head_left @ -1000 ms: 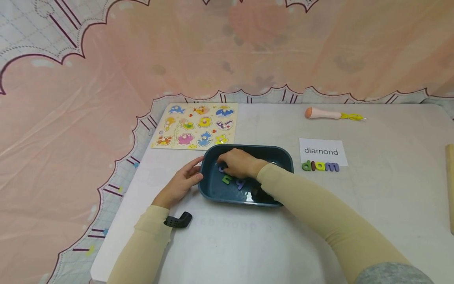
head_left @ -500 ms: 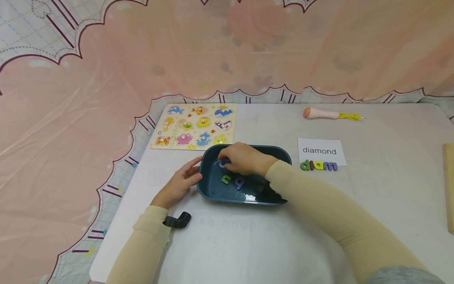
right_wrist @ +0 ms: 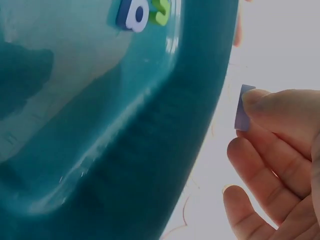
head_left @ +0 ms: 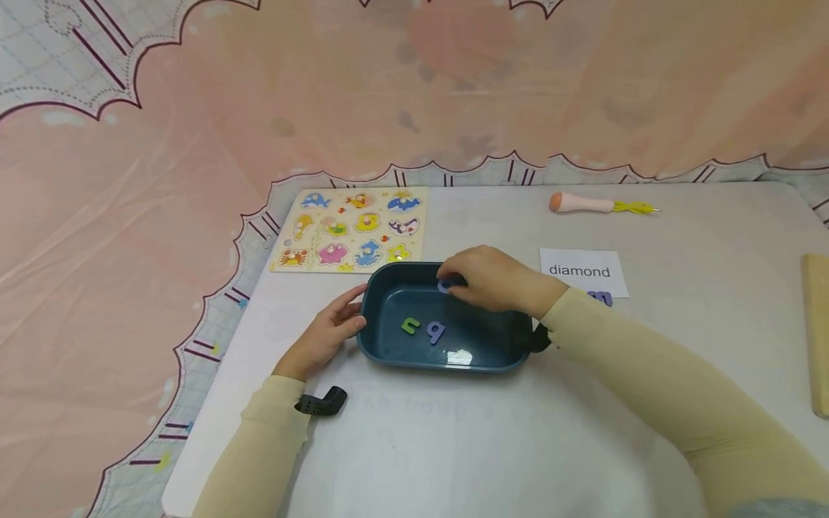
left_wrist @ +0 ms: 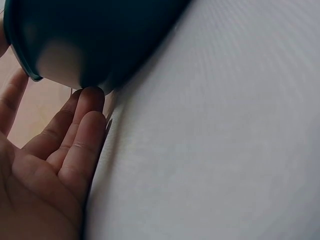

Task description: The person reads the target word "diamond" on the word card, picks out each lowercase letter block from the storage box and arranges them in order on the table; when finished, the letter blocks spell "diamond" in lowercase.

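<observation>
My right hand (head_left: 495,279) is raised over the far side of the dark teal tray (head_left: 388,352). It pinches a purple letter (right_wrist: 242,112) between thumb and fingertips; in the head view its rounded outline is partly covered by the fingers. Inside the tray lie a green letter n (head_left: 411,326) and a purple letter q (head_left: 436,332). My left hand (head_left: 324,334) touches the tray's left end, its fingers loosely bent against the wall. To the right, a purple letter m (head_left: 599,298) shows beside my sleeve, at the lower edge of a white card (head_left: 583,260) printed "diamond".
A wooden puzzle board (head_left: 350,230) with sea animals lies behind the tray on the left. A pink-handled tool (head_left: 586,203) with a yellow end is at the back right. A light wooden piece (head_left: 816,334) sits at the right edge of the white table (head_left: 414,446).
My right hand has lifted the purple letter from the tray's left part and moved right with it. My right hand and sleeve now cover most of the letters by the card. The left hand stays put.
</observation>
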Available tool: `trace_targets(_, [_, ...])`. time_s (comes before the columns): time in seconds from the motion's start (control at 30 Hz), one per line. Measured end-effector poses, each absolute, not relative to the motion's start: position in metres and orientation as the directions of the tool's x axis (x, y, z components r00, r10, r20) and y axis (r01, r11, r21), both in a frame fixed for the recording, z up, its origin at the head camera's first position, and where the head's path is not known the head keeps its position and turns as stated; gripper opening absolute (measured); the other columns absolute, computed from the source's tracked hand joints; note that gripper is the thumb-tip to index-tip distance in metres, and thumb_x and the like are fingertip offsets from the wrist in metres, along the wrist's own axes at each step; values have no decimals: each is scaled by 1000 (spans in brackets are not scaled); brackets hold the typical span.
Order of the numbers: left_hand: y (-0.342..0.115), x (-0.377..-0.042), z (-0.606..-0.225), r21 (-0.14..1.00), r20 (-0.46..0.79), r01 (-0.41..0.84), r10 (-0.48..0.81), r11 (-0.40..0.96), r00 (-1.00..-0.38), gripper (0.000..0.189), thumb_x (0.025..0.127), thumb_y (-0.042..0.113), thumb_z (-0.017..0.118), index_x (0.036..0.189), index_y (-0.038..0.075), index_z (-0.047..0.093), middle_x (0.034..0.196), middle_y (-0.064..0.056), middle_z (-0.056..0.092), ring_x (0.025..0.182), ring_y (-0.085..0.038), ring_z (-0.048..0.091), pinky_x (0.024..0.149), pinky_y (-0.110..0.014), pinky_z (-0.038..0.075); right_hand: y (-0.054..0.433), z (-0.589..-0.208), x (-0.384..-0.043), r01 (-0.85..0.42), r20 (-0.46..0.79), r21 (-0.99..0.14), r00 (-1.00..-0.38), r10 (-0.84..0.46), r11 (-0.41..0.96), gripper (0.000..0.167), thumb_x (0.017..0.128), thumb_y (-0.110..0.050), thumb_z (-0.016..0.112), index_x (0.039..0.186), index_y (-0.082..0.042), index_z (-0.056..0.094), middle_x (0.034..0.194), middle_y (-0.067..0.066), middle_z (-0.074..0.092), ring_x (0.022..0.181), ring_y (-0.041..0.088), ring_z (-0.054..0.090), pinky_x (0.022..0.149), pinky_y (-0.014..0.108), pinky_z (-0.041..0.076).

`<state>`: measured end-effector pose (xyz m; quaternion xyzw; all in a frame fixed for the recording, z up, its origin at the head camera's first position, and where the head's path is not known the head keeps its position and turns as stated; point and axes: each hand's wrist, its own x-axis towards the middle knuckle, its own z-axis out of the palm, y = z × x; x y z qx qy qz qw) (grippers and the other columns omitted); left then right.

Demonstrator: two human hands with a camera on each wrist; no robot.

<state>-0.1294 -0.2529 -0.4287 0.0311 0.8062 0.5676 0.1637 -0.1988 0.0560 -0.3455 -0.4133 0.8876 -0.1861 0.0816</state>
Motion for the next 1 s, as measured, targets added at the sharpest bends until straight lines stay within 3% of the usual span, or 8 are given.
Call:
trace_targets(0.43, [-254,-128,-431,924,-235,-146,224,353,-946,67,102,29,60,160,18,27,151,-27,40,135,-43,43,110,-58,33,107,-350,-189,-719,114,-371,-664,-739,588,26,90,-9,74,115,-1,72,113,11,72,106,28,66,95,46,51])
trace_targets(1.0, [-252,-128,-430,928,-231,-143,232,343,-945,66,103,28,59,160,18,27,151,-26,40,136,-42,43,110,-58,32,172,-359,-179,-575,91,-426,-795,-600,698,26,90,-9,74,114,-2,72,103,8,73,98,27,67,84,47,55])
